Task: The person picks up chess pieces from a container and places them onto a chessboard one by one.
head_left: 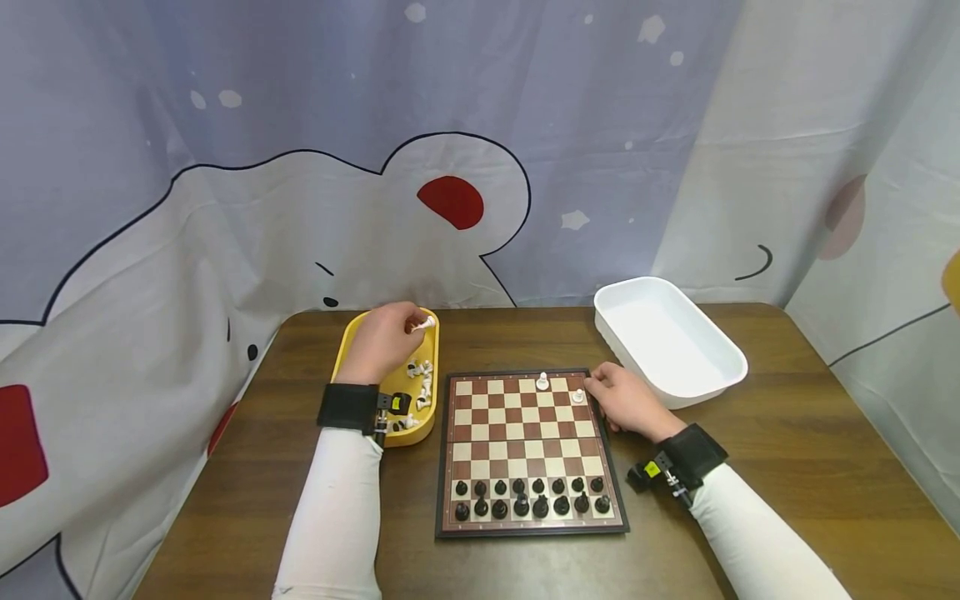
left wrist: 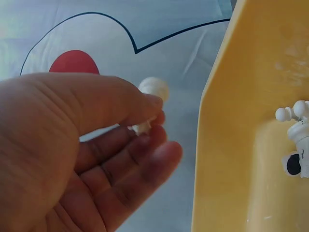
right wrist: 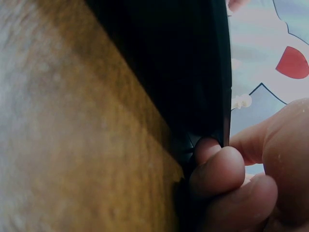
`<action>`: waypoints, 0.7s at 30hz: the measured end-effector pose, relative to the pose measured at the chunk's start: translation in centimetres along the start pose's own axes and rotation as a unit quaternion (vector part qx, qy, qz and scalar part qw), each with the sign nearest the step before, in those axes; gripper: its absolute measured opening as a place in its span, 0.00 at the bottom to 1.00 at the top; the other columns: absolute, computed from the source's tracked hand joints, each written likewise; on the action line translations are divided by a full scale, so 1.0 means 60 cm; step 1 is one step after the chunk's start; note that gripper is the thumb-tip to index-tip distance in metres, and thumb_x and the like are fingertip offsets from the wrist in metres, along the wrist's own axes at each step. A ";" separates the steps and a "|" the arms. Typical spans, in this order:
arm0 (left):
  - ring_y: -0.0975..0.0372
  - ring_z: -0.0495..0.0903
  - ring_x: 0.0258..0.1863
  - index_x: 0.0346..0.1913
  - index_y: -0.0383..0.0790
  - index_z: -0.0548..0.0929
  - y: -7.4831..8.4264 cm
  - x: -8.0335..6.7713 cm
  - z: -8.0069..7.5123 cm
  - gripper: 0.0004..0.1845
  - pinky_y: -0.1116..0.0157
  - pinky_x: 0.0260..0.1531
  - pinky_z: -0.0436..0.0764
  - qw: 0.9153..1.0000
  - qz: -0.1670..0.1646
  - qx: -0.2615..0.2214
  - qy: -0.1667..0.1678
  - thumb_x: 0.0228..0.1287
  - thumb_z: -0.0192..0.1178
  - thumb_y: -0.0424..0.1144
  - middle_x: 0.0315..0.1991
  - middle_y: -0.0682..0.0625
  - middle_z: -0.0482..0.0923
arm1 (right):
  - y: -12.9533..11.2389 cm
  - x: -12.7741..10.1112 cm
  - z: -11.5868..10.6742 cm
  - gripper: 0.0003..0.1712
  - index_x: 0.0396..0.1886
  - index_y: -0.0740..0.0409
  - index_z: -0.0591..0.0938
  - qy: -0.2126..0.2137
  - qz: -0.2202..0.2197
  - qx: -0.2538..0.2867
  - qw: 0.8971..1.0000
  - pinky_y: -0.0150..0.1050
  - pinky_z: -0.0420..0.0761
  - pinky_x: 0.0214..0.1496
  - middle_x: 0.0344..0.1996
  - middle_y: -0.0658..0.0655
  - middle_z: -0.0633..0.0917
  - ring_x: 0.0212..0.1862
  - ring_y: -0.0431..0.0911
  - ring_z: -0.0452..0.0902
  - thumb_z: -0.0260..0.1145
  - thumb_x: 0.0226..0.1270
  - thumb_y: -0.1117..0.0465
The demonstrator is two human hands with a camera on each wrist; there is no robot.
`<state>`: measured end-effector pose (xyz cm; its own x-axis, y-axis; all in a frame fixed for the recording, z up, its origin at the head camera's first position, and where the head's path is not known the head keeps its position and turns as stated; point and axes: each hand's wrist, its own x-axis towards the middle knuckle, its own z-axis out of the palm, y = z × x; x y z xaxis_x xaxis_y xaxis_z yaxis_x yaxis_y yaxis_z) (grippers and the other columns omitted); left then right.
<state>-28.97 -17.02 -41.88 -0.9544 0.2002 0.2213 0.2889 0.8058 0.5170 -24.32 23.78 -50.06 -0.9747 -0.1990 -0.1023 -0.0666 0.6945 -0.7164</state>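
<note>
My left hand (head_left: 384, 337) is over the yellow tray (head_left: 432, 417), pinching a small white chess piece (left wrist: 154, 88) between thumb and fingertips. Its rounded end sticks out past the thumb; the fingers cover much of the rest. More white chess pieces (head_left: 424, 387) lie loose in the tray. At the far right edge of the chessboard (head_left: 517, 450), my right hand (head_left: 626, 400) grips the board's rim, thumb on top and curled fingers (right wrist: 219, 174) at its side. Two white pieces stand near that hand: one on the far row (head_left: 542, 382), one pawn (head_left: 578, 396) closer.
Two rows of black chess pieces (head_left: 521, 504) stand along the board's near side. A white basin (head_left: 701, 358) sits just behind and right of my right hand. Brown wooden table (head_left: 787, 450) lies under everything, with a patterned curtain (head_left: 585, 150) behind it.
</note>
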 end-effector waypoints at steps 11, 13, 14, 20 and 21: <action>0.49 0.83 0.47 0.55 0.35 0.90 0.017 -0.001 -0.001 0.11 0.51 0.51 0.86 0.999 0.030 0.012 0.010 0.75 0.66 0.32 0.48 0.42 0.85 | 0.002 0.001 0.001 0.17 0.54 0.66 0.79 0.001 0.004 0.002 1.000 0.40 0.73 0.17 0.16 0.54 0.79 0.13 0.45 0.74 0.55 0.90 0.54; 0.50 0.83 0.47 0.55 0.34 0.91 0.020 -0.001 0.000 0.11 0.52 0.51 0.86 0.999 0.037 0.012 0.011 0.75 0.66 0.32 0.48 0.42 0.85 | 0.002 0.001 0.001 0.17 0.54 0.65 0.79 0.001 0.004 0.003 1.000 0.40 0.73 0.17 0.15 0.54 0.78 0.13 0.45 0.74 0.55 0.90 0.54; 0.50 0.83 0.46 0.54 0.34 0.91 0.021 0.000 0.001 0.10 0.52 0.51 0.86 0.999 0.040 0.012 0.012 0.75 0.66 0.32 0.48 0.43 0.85 | 0.003 0.001 0.001 0.16 0.54 0.65 0.79 0.002 0.003 0.003 1.000 0.40 0.73 0.17 0.15 0.54 0.78 0.13 0.45 0.74 0.55 0.90 0.54; 0.51 0.82 0.45 0.53 0.34 0.91 0.031 -0.001 0.006 0.10 0.53 0.50 0.86 0.998 0.056 0.011 0.026 0.77 0.66 0.34 0.46 0.43 0.85 | 0.003 0.002 0.002 0.16 0.54 0.65 0.79 0.002 0.002 0.005 1.000 0.41 0.73 0.17 0.16 0.54 0.78 0.13 0.45 0.74 0.55 0.90 0.55; 0.51 0.82 0.45 0.53 0.34 0.91 0.033 -0.001 0.006 0.10 0.53 0.49 0.86 0.998 0.056 0.010 0.027 0.77 0.66 0.34 0.46 0.43 0.85 | 0.003 0.002 0.002 0.16 0.54 0.65 0.79 0.002 0.002 0.005 1.000 0.41 0.73 0.17 0.16 0.54 0.79 0.13 0.45 0.74 0.55 0.90 0.54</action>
<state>-28.35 -15.23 -41.19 -0.9103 0.2603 0.3218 0.3922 0.7911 0.4694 -24.40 23.84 -50.29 -0.9759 -0.1926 -0.1023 -0.0601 0.6886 -0.7226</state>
